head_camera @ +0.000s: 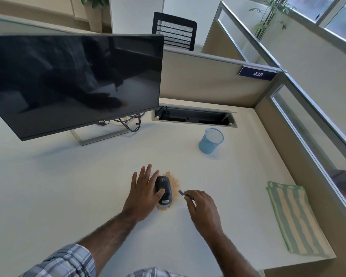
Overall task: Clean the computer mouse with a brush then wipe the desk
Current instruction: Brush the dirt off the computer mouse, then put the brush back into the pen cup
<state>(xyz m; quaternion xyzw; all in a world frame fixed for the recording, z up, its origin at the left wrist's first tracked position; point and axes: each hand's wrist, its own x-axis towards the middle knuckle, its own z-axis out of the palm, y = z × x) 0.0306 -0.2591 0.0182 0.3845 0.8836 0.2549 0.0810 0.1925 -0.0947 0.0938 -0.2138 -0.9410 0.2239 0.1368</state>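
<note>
- Sitting mid-worktop, near centre: black computer mouse (163, 189), flat on the white worktop (68, 186), ringed by tan crumb-like debris (173, 179) on its far-right side and at its near end.
- Left hand (145, 189): fingers spread, palm against the mouse's left flank, thumb lying across the top of the mouse. Steadying it, not a full wrap.
- Right hand (203, 208): fingers pinched on a small dark brush (185, 194); its blue tip points left toward the mouse, just beside it, not touching. Tip sits at the edge of the debris.
- Blue mesh pen cup (211, 140): upright, far right of the mouse, well apart.
- Green/cream striped cloth (294, 218): folded flat at the right edge of the worktop, by the partition (208, 80).
- Monitor (74, 80): far left, screen dark, on a silver frame stand, cables bunched behind.
- Cable hatch (194, 117): open, at the far edge of the worktop, beyond the cup.
- Partition tag (258, 73) reads 439.
- Plaid sleeve (68, 260) visible on the left arm, bottom of view.
</note>
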